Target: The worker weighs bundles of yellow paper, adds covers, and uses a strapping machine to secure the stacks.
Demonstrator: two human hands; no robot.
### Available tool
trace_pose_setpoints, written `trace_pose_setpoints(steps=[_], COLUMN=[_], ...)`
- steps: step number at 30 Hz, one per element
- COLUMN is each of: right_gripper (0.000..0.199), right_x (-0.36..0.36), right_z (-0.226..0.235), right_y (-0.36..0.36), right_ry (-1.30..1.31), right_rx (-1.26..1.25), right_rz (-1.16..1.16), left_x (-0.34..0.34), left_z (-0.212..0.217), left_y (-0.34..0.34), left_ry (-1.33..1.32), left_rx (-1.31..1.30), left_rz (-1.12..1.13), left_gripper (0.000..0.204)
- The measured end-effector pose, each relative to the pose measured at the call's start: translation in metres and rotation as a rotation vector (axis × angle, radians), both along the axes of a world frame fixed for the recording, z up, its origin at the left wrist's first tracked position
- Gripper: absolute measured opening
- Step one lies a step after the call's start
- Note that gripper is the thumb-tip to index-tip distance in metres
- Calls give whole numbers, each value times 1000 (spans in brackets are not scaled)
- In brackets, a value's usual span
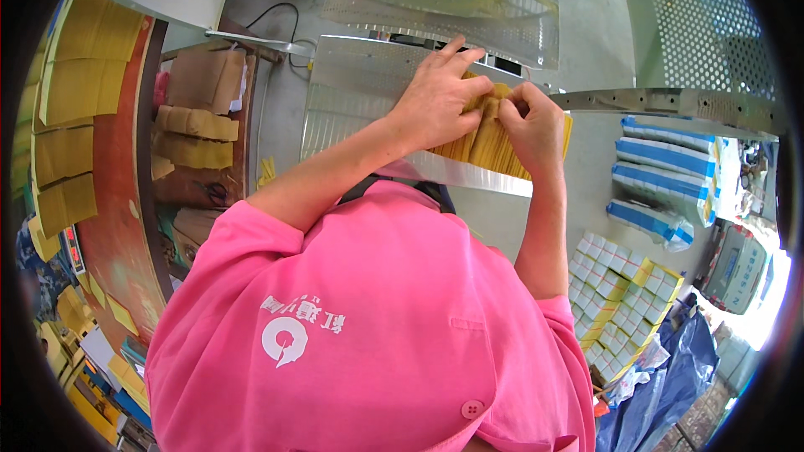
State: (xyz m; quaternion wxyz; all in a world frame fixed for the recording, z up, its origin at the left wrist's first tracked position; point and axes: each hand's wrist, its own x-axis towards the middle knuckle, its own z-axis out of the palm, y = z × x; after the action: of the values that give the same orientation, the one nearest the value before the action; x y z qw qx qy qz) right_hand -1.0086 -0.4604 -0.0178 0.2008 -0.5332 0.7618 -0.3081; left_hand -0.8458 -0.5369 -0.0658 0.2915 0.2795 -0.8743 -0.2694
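Right now both hands work on a sheaf of yellow paper sheets [494,144] standing on edge: the left hand [435,100] lies spread and flat over the sheaf's near side, while the right hand [534,124] keeps a narrow grip, fingers pinched on its top edge. The step looks like squaring the sheaf, which would call for even pressure from both sides. It rests on a perforated metal tray [352,92], with blue-and-white packets [666,169] well apart to the right
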Motion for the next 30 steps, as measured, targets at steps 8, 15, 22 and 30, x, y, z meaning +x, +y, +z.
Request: trace_pose_setpoints(steps=[8, 15, 22, 30], right_gripper=[10, 12, 11, 15], right_x=[2, 1, 1, 3], right_z=[4, 3, 2, -6], right_y=[-1, 0, 1, 8], right_ry=[-25, -83, -130, -158], right_rx=[2, 36, 29, -32], right_rz=[-26, -44, -43, -10], left_x=[2, 0, -2, -7], left_z=[-1, -3, 1, 3], left_y=[-4, -3, -1, 4], left_ry=[74, 79, 47, 45], left_rx=[81, 70, 68, -32], left_rz=[-51, -49, -36, 49], left_gripper=[32, 32, 31, 35])
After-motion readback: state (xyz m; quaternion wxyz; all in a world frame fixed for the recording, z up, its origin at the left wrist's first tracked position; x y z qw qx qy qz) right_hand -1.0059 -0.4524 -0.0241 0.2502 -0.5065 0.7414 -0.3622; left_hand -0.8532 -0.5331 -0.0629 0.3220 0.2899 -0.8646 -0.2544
